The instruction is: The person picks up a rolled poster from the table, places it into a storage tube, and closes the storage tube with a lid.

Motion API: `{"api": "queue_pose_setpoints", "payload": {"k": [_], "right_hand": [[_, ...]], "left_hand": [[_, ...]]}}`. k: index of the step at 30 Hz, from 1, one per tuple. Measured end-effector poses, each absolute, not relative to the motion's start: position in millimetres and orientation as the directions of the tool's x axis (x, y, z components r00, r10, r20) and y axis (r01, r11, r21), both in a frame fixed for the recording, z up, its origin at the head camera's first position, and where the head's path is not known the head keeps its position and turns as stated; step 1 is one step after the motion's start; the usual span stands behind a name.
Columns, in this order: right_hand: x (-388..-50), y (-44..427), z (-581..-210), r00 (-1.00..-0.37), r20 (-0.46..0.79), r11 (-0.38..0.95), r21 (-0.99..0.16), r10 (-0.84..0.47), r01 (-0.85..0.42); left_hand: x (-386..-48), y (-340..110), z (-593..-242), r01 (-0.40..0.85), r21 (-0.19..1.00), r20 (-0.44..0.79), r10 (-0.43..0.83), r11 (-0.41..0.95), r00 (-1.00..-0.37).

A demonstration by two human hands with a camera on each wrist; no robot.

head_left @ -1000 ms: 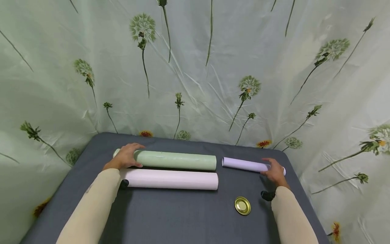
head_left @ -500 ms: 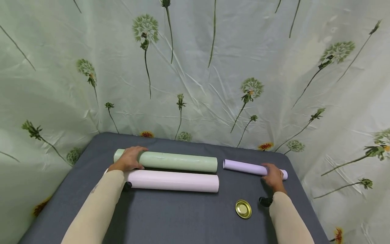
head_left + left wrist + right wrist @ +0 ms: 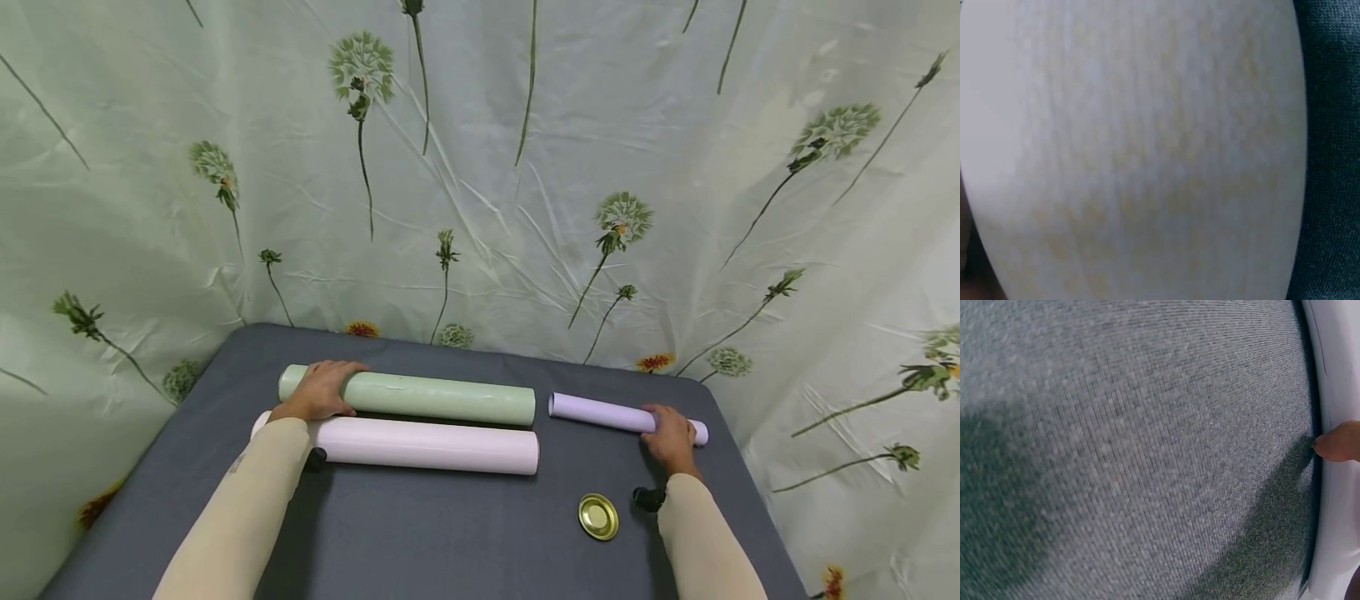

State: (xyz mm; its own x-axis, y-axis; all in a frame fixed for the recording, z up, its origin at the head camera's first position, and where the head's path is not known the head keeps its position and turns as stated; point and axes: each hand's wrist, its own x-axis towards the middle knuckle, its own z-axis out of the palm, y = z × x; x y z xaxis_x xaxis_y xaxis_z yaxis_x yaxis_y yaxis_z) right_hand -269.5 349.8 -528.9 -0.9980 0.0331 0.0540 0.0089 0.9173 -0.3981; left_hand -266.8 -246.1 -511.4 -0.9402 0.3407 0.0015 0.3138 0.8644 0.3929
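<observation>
In the head view a green roll (image 3: 446, 400) lies behind a pale pink roll (image 3: 431, 446), both lengthwise across the table's left half. My left hand (image 3: 318, 393) grips the green roll near its left end, fingers over the top and thumb on the near side; its wrist hangs above the pink roll. A pale curved surface (image 3: 1147, 150) fills most of the left wrist view. On the right, a thinner lilac roll (image 3: 600, 412) is held by my right hand (image 3: 670, 437) toward its right end. The right wrist view shows a fingertip (image 3: 1338, 442) against this roll (image 3: 1336, 512).
A round gold-coloured lid or dish (image 3: 597, 517) lies in front of the lilac roll, left of my right wrist. Dark grey cloth (image 3: 450, 533) covers the table. Behind it hangs a pale curtain (image 3: 480, 167) printed with dandelions.
Both hands have lowered onto their rolls, the left shifting slightly right and the right slightly left along the lilac roll. The rolls look nearly unmoved; the head view has shifted a little.
</observation>
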Motion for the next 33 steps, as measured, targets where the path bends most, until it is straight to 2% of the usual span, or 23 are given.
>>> {"api": "queue_pose_setpoints", "payload": {"k": [11,19,26,33], "right_hand": [[-269.6,352.2,-532.6,-0.998,0.056,0.911,-0.413,0.028,0.003],[-268.0,354.2,-535.1,-0.994,0.105,0.907,-0.419,0.021,-0.025],[-268.0,356.3,-536.4,-0.987,0.158,0.921,-0.382,-0.018,-0.078],[-265.1,356.6,-532.5,-0.986,0.159,0.917,-0.387,-0.038,-0.098]], "left_hand": [[-267.5,-246.5,-513.5,0.319,0.390,-0.010,0.351,0.864,-0.936],[-267.3,-247.0,-509.9,0.315,0.386,-0.015,0.347,0.867,-0.938],[-266.5,-245.8,-506.5,0.298,0.390,-0.038,0.338,0.871,-0.940],[-266.6,-246.6,-505.6,0.300,0.391,-0.036,0.340,0.870,-0.940]]}}
